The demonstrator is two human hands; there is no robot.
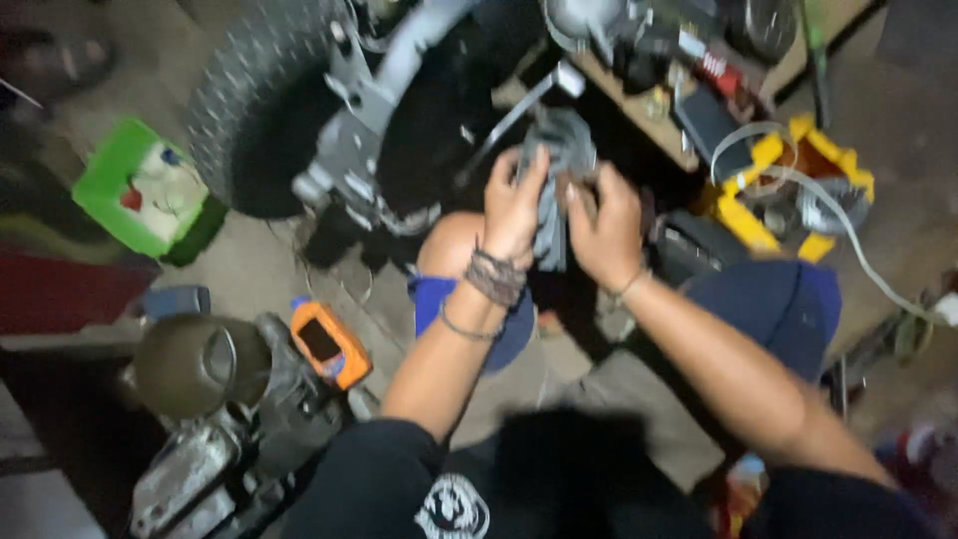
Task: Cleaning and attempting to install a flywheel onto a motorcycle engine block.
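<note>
Hands are gripping a grey finned metal part (559, 170) from both sides, above the person's knees. The left hand (514, 205) is closing its fingers (529, 165) on the part's left edge; beaded bracelets (494, 277) are sitting on that wrist. The right hand (604, 225) is clamping its fingers on the part's right edge. Left of the part, a knobby tyre (254, 100) is standing beside a grey metal frame (359, 130). Further left, a green box (130, 165) is resting on the floor. Below and left of the part, an orange meter (329, 344) is lying near a dull round tank (195, 364). Right of the part, a yellow case (788, 180) is sitting with a white cable (858, 250) across it.
</note>
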